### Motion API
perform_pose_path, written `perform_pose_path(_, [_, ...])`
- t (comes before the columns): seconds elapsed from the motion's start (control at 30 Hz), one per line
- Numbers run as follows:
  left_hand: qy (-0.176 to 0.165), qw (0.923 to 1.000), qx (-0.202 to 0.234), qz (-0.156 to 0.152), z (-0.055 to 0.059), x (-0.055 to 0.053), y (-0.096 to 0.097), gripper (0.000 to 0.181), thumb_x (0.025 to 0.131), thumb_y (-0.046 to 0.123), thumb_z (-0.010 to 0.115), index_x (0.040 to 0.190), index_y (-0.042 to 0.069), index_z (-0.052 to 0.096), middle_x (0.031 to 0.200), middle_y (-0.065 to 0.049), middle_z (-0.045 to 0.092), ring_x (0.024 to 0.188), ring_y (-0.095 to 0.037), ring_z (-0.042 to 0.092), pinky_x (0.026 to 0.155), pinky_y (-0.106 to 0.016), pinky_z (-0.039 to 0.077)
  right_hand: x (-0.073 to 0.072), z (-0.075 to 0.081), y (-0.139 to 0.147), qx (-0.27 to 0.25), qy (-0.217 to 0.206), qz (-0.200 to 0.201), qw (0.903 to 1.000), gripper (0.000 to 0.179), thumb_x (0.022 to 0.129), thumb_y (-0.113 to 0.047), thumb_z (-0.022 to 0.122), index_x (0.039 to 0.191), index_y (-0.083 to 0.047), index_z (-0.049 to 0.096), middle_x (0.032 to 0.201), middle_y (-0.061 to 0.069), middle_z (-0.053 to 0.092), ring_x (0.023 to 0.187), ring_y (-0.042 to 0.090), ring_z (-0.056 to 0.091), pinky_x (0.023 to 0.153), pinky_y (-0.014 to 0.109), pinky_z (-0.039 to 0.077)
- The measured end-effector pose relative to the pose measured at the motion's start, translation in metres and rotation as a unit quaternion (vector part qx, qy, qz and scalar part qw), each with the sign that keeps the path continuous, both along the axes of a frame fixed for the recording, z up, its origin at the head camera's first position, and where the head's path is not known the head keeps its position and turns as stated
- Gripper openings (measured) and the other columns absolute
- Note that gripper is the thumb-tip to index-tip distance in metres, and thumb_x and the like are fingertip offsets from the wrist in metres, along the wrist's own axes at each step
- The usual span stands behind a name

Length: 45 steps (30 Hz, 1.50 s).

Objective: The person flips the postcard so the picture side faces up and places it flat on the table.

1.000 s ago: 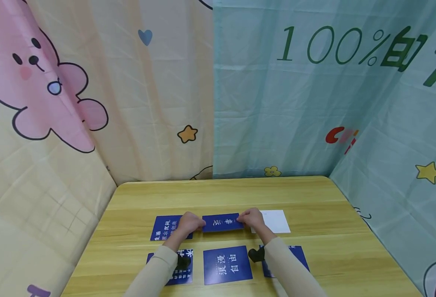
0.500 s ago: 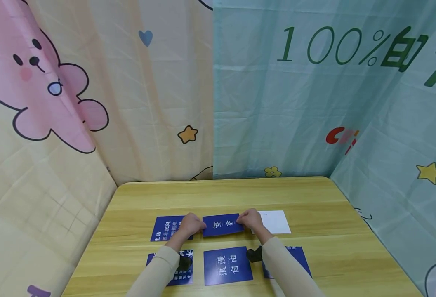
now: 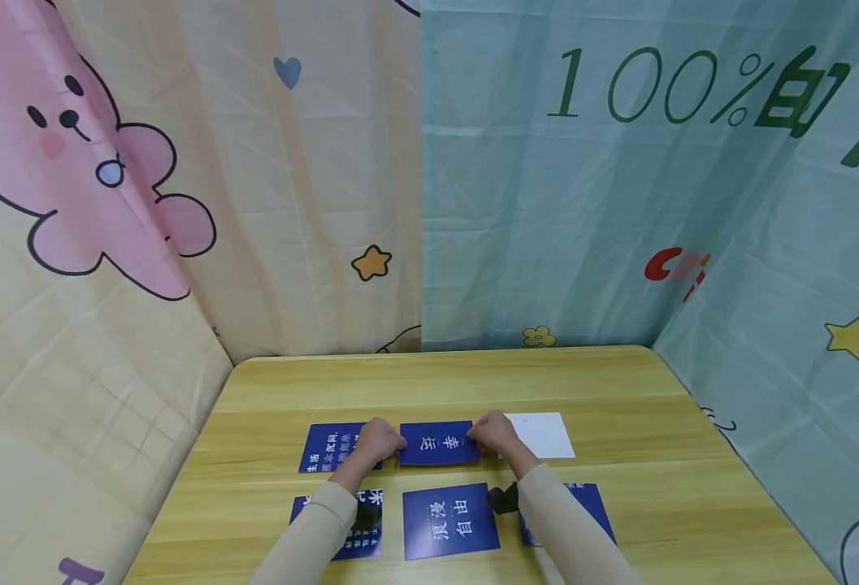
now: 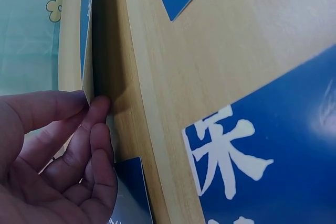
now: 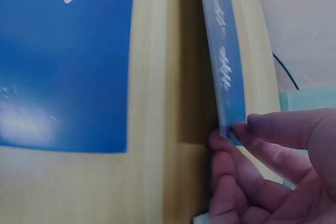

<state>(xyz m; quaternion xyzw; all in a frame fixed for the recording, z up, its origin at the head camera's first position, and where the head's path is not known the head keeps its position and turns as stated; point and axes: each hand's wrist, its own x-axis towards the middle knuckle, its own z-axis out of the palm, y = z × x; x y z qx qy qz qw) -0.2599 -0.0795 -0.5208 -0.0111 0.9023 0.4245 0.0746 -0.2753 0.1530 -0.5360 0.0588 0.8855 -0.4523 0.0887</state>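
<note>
Both hands hold one blue card (image 3: 440,444) with white characters, in the middle of the back row on the table. My left hand (image 3: 379,439) pinches its left edge between thumb and fingers, and my right hand (image 3: 493,431) pinches the right edge. In the left wrist view the card (image 4: 87,40) is seen almost edge-on, raised off the wood. The right wrist view shows the card (image 5: 227,66) casting a shadow on the table below. Directly in front lies another blue card (image 3: 451,522) with large white characters.
Beside my left hand lies a blue card (image 3: 323,447); a white card (image 3: 544,435) is partly behind my right hand. Two more blue cards, front left (image 3: 370,543) and front right (image 3: 592,508), are partly covered by my sleeves. Printed curtains (image 3: 312,203) hang beyond the wooden table (image 3: 429,382).
The near edge of the held card has come slightly lower and towards me, so more of its face shows. Both hands keep their pinch with hardly any movement.
</note>
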Motion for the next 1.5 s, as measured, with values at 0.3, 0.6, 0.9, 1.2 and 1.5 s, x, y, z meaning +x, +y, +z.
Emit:
perform_pose_path(0.3, [0.002,1.0,-0.009,0.0,0.0004,0.0008,-0.0006,0.016,0.072,0.005,0.068,0.058,-0.002,0.065,0.053,-0.007,0.06,0.044,-0.013,0.046,0.041,-0.021,0.033,0.001,0.0068,-0.0009,0.014,-0.023,0.015,0.9995,0.034,0.082,-0.013,0.063,0.051,-0.005,0.054,0.043,0.002,0.048,0.038,0.014,0.043,0.036,0.022,0.031])
perform_pose_path(0.6, [0.005,0.9999,-0.011,0.0,-0.0006,0.0006,0.0006,0.031,0.071,0.004,0.068,0.046,0.008,0.05,0.05,-0.008,0.058,0.04,-0.012,0.042,0.039,-0.022,0.031,0.0009,0.0064,-0.0003,0.011,-0.031,0.01,0.9994,0.032,0.082,-0.013,0.063,0.053,-0.003,0.056,0.044,0.002,0.049,0.039,0.014,0.044,0.037,0.022,0.033])
perform_pose_path(0.9, [0.012,0.9998,-0.017,0.001,0.0004,-0.0001,0.0013,0.03,0.071,0.004,0.066,0.045,0.007,0.051,0.045,-0.004,0.053,0.038,-0.011,0.038,0.038,-0.022,0.028,0.0002,0.0063,-0.0007,0.018,-0.024,0.022,0.9993,0.032,0.083,-0.012,0.063,0.053,-0.003,0.054,0.044,0.002,0.048,0.039,0.013,0.044,0.037,0.021,0.032])
perform_pose_path(1.2, [0.013,0.9997,-0.023,-0.004,-0.0037,-0.0016,0.0023,0.034,0.072,0.004,0.066,0.044,0.01,0.048,0.047,-0.006,0.056,0.038,-0.012,0.039,0.038,-0.021,0.028,0.0011,0.006,-0.0005,0.018,-0.02,0.022,0.9994,0.029,0.083,-0.011,0.063,0.057,0.002,0.059,0.045,0.003,0.05,0.04,0.014,0.045,0.038,0.022,0.034])
perform_pose_path(1.5, [0.027,0.9993,-0.026,-0.009,-0.0038,-0.0007,0.0024,0.041,0.071,0.003,0.064,0.04,0.014,0.041,0.046,-0.008,0.057,0.035,-0.01,0.036,0.036,-0.021,0.026,0.0018,0.0051,0.0015,0.015,-0.031,0.023,0.9991,0.032,0.082,-0.015,0.065,0.053,-0.003,0.056,0.047,0.004,0.049,0.041,0.014,0.043,0.038,0.022,0.031])
